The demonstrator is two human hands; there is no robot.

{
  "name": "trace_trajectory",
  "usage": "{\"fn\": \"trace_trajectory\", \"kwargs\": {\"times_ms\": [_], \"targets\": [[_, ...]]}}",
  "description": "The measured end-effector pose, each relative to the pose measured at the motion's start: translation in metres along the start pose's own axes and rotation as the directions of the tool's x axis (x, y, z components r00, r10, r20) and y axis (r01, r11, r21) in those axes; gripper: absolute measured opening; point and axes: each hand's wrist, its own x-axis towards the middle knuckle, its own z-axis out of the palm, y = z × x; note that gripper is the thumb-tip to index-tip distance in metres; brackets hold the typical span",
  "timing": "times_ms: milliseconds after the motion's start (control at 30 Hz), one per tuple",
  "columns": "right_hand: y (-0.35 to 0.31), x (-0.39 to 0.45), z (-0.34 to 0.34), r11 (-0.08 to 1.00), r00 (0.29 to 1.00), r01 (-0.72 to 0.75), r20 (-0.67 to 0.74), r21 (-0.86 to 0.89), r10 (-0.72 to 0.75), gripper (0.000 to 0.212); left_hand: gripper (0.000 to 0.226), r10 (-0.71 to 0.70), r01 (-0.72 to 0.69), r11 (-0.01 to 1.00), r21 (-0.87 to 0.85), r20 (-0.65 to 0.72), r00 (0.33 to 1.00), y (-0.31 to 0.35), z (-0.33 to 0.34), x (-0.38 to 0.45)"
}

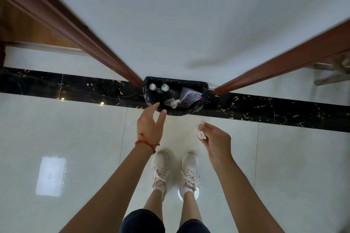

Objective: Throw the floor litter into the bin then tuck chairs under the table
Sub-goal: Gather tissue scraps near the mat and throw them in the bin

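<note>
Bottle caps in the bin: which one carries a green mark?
The right-hand cap, nearer the printed paper. It has a green patch on top; the cap beside it is plain white.

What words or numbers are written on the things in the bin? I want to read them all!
No text here can be read.
Printed paper wrapper in the bin: purple and black print, too small and blurred to read.
Green-marked bottle cap: a green mark, too small to read.
White bottle cap: plain, no writing visible.
Crumpled tissue in the right hand: no writing.
</note>
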Motion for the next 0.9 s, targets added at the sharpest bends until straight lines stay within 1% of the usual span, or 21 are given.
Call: {"fn": "trace_trajectory", "kwargs": {"times_ms": [33, 100, 167, 267, 333, 433, 467, 533, 633, 667, 700, 767, 833, 900], "targets": [[0.001, 0.004, 0.002, 0.999, 1.000, 0.004, 0.007, -0.035, -0.003, 0.020, 0.041, 0.092, -0.095, 0.992, 0.082, 0.034, 0.995, -0.004, -0.002, -0.006], [0.004, 0.013, 0.008, 0.997, 1.000, 0.016, 0.006, -0.076, -0.015, 0.022, 0.050, 0.245, -0.255, 0.941, 0.223, 0.073, 0.967, -0.014, -0.007, -0.014], [0.004, 0.019, 0.019, 0.996, 0.999, 0.026, -0.026, -0.080, -0.028, 0.019, 0.052, 0.307, -0.322, 0.897, 0.303, 0.097, 0.947, -0.022, -0.012, -0.021], [-0.001, 0.029, 0.044, 0.995, 0.996, 0.043, -0.079, -0.086, -0.049, 0.016, 0.053, 0.297, -0.317, 0.872, 0.373, 0.112, 0.948, -0.026, -0.019, -0.029], [-0.007, 0.037, 0.062, 0.998, 0.996, 0.031, -0.079, -0.061, -0.036, 0.010, 0.054, 0.278, -0.294, 0.878, 0.378, 0.100, 0.956, -0.029, -0.023, -0.031], [-0.013, 0.049, 0.077, 1.000, 0.996, -0.002, -0.087, -0.023, 0.000, 0.012, 0.052, 0.282, -0.284, 0.886, 0.366, 0.061, 0.957, -0.033, -0.028, -0.033], [-0.014, 0.051, 0.078, 0.999, 0.996, 0.001, -0.088, -0.039, -0.005, 0.009, 0.051, 0.281, -0.279, 0.890, 0.360, 0.049, 0.958, -0.034, -0.030, -0.033], [-0.011, 0.054, 0.078, 0.994, 0.993, 0.017, -0.110, -0.104, -0.029, 0.022, 0.047, 0.262, -0.256, 0.903, 0.344, 0.031, 0.965, -0.034, -0.033, -0.033], [-0.008, 0.046, 0.070, 0.976, 0.987, 0.077, -0.120, -0.204, -0.103, 0.018, 0.046, 0.243, -0.235, 0.912, 0.337, 0.019, 0.970, -0.032, -0.038, -0.032], [-0.007, 0.041, 0.067, 0.962, 0.985, 0.107, -0.108, -0.252, -0.138, 0.020, 0.046, 0.244, -0.235, 0.911, 0.339, 0.018, 0.970, -0.031, -0.039, -0.032], [-0.007, 0.034, 0.062, 0.938, 0.980, 0.143, -0.084, -0.315, -0.178, 0.027, 0.047, 0.248, -0.240, 0.909, 0.341, 0.019, 0.968, -0.030, -0.041, -0.033], [-0.007, 0.018, 0.053, 0.852, 0.958, 0.248, -0.016, -0.462, -0.287, 0.035, 0.052, 0.264, -0.257, 0.903, 0.346, 0.026, 0.964, -0.025, -0.044, -0.035], [-0.008, 0.000, 0.043, 0.711, 0.903, 0.383, 0.075, -0.590, -0.423, 0.036, 0.057, 0.272, -0.270, 0.894, 0.357, 0.045, 0.961, -0.018, -0.048, -0.039], [-0.009, -0.016, 0.033, 0.521, 0.826, 0.500, 0.198, -0.692, -0.529, 0.037, 0.059, 0.277, -0.281, 0.880, 0.384, 0.068, 0.958, -0.009, -0.053, -0.044]]}}
